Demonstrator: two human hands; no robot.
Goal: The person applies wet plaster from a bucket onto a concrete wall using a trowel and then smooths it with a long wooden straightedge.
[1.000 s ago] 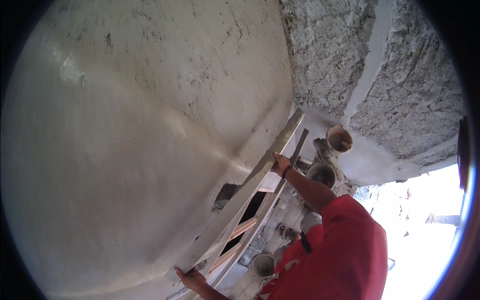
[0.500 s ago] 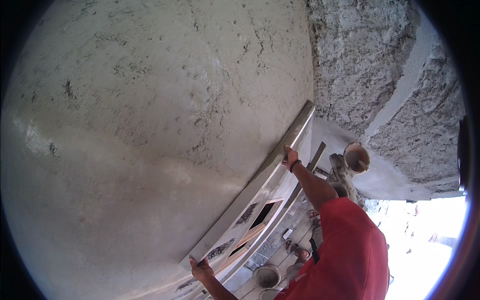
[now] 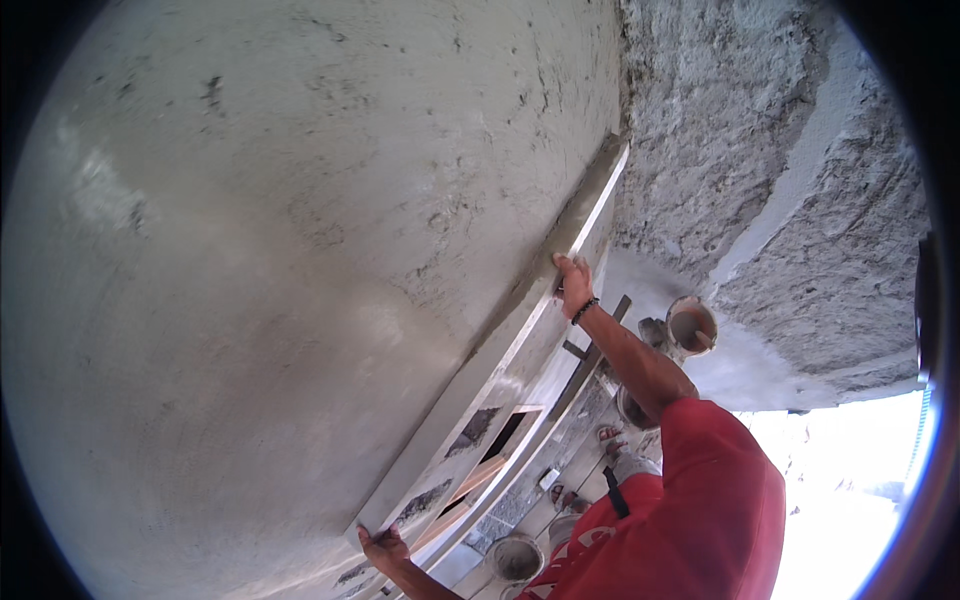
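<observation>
Both my hands grip a long, flat plastering straightedge (image 3: pixel 440 418) that lies slantwise against a wet grey plastered wall (image 3: pixel 250 350). My left hand (image 3: pixel 384 549) is closed around its lower end, thumb on the wall side. My right hand (image 3: pixel 574 287), with a dark bracelet at the wrist, is closed on it farther up. Wet mortar coats the straightedge's upper part, and its top end reaches the corner with a rough wall. Small pits and cracks mark the plaster above it.
The rough grey wall (image 3: pixel 760 120) rises at right. Below are a mortar bucket (image 3: pixel 692 328) with a tool in it, another bucket (image 3: pixel 515 558) near my sandalled feet, and a long bar (image 3: pixel 590 362). Openings with wooden frames (image 3: pixel 480 478) show beneath the straightedge.
The straightedge's top end has moved up along the wall corner, and my right hand has risen with it. My left hand has shifted slightly left and down. Both keep their grip.
</observation>
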